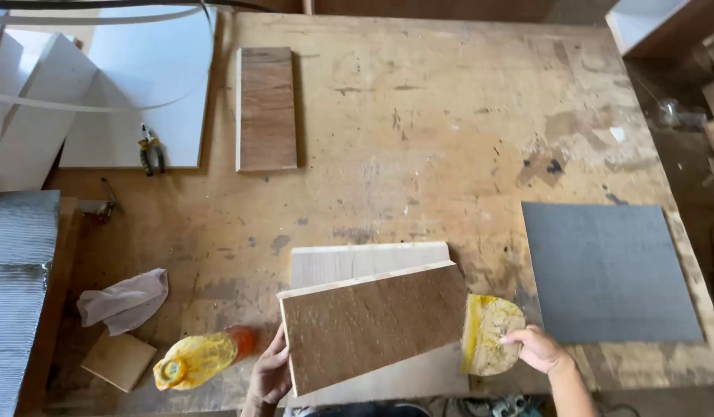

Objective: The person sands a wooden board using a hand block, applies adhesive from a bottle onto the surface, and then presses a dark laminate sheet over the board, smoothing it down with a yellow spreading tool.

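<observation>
Tilted brown board point(372, 324) lies over a pale panel point(357, 262); glue-smeared scraper point(490, 332) touches its right end.

We see our two bare hands, the left hand point(270, 376) and right hand point(539, 349), without gloves, rings or watch; both forearms are uncovered, no sleeves reaching the wrists.

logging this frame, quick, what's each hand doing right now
Left hand: closed on the lower left edge of the brown board, holding it tilted.
Right hand: closed on the yellow-smeared glue spreader, beside the board's right end.
</observation>
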